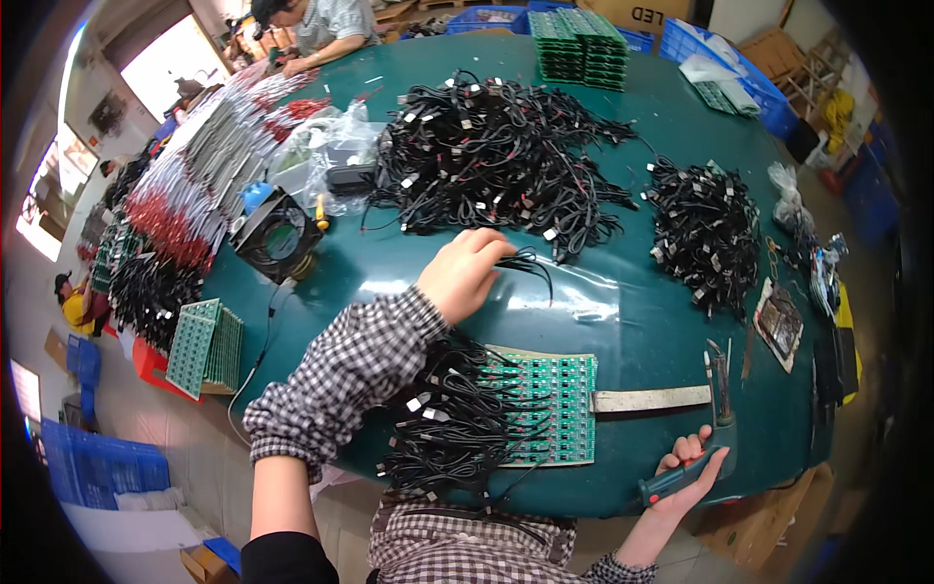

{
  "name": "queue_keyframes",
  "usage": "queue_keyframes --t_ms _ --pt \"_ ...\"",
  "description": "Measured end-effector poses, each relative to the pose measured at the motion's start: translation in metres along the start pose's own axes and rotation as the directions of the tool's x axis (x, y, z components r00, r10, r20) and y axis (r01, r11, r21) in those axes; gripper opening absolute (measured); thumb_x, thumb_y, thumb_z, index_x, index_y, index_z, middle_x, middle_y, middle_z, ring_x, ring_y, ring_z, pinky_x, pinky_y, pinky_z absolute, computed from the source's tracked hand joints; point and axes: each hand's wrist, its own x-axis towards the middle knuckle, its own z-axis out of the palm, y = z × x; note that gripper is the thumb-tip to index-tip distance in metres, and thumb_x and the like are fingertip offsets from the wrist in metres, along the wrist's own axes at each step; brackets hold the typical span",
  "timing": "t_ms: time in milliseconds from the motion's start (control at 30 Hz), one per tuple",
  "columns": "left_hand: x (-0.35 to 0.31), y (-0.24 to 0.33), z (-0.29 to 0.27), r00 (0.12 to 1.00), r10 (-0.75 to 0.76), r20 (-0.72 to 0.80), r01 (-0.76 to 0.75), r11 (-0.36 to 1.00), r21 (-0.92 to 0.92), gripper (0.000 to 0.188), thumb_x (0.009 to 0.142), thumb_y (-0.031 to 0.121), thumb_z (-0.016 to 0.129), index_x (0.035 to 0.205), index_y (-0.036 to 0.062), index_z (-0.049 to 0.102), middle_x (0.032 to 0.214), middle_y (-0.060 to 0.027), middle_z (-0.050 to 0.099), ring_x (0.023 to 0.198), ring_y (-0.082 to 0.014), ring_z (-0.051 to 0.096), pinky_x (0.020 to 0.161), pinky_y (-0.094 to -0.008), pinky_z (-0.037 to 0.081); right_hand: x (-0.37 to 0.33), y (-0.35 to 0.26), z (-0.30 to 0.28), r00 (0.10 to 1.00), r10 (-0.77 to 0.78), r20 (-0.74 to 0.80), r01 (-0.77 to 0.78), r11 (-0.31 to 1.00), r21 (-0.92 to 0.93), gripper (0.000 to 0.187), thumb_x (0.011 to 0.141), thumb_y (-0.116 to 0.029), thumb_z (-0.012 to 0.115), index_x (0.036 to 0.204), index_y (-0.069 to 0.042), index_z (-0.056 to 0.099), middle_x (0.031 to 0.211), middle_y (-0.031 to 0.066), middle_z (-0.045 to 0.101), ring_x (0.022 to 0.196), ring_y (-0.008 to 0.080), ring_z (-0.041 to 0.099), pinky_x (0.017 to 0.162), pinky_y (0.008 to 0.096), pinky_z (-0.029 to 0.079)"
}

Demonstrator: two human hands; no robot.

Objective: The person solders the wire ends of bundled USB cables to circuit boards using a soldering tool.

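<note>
My left hand is raised over the table between the large cable pile and the circuit boards, its fingers closed on a black cable whose thin end curls out to the right. In my right hand is a dark green soldering gun with a red button, its tip end pointing up and away. Before me lies a panel of green circuit boards. Black USB cables run from its rows and bunch to the left. A flat metal strip reaches from the panel's right edge toward the gun's tip.
Beyond my left hand spreads a big heap of black cables, with a smaller heap to the right. A small black fan and stacked boards stand left. More boards are stacked far back. Another person works across the table.
</note>
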Motion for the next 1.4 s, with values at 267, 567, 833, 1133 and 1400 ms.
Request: queue_keyframes --t_ms 267,567,833,1133,1400 --pt "0.033 -0.013 0.05 0.896 0.418 0.153 -0.443 0.867 0.228 0.012 0.085 0.016 0.063 0.094 0.0116 0.056 0.09 -0.0041 0.055 0.092 -0.024 0.062 0.093 -0.0408 0.049 0.002 0.002 0.003 1.0 0.013 0.014 -0.014 1.0 0.024 0.044 0.101 -0.041 0.049 0.122 -0.003 0.045 0.084 0.0035 0.048 0.076 0.0137 0.049 0.064 0.0314 0.057" --pt "0.0 0.081 -0.035 0.991 -0.134 -0.024 0.119 0.937 -0.328 0.009 0.085 0.002 0.067 0.086 0.001 0.058 0.077 -0.005 0.053 0.062 -0.0116 0.05 0.056 -0.0252 0.04 -0.011 0.007 0.027 1.0 -0.02 -0.009 0.016 0.941 -0.337 0.054 0.095 -0.045 0.059 0.123 -0.001 0.046 0.092 0.0069 0.058 0.076 0.0208 0.062 0.061 0.0376 0.059" --pt "-0.053 0.157 -0.034 0.945 -0.279 0.173 0.324 0.705 -0.631 0.009 0.086 0.001 0.067 0.092 -0.001 0.06 0.086 -0.0039 0.055 0.067 -0.0054 0.053 0.056 -0.0185 0.043 -0.008 0.057 0.137 0.978 0.161 0.131 0.009 0.6 -0.8 0.055 0.077 0.014 0.062 0.129 0.005 0.047 0.102 0.0111 0.057 0.09 0.0233 0.065 0.085 0.0373 0.056" --pt "-0.062 0.174 -0.03 0.752 -0.294 0.59 0.659 0.336 -0.673 0.009 0.09 0.007 0.064 0.093 0.0003 0.059 0.08 -0.005 0.06 0.067 -0.0101 0.064 0.054 -0.0234 0.05 -0.011 0.059 0.14 0.985 0.096 0.141 0.054 0.61 -0.79 0.029 0.083 0.005 0.07 0.109 0.001 0.059 0.095 0.0061 0.062 0.085 0.0129 0.062 0.075 0.0277 0.052" --pt "-0.067 0.18 -0.013 0.789 -0.282 0.546 0.604 0.187 -0.775 0.013 0.094 0.006 0.062 0.095 -0.0065 0.06 0.093 -0.0086 0.057 0.074 -0.0133 0.068 0.061 -0.023 0.057 -0.006 0.06 0.133 0.993 0.037 0.111 0.064 0.617 -0.784 0.052 0.074 0.011 0.069 0.123 0.005 0.052 0.098 0.0101 0.056 0.08 0.0196 0.064 0.071 0.0316 0.056"
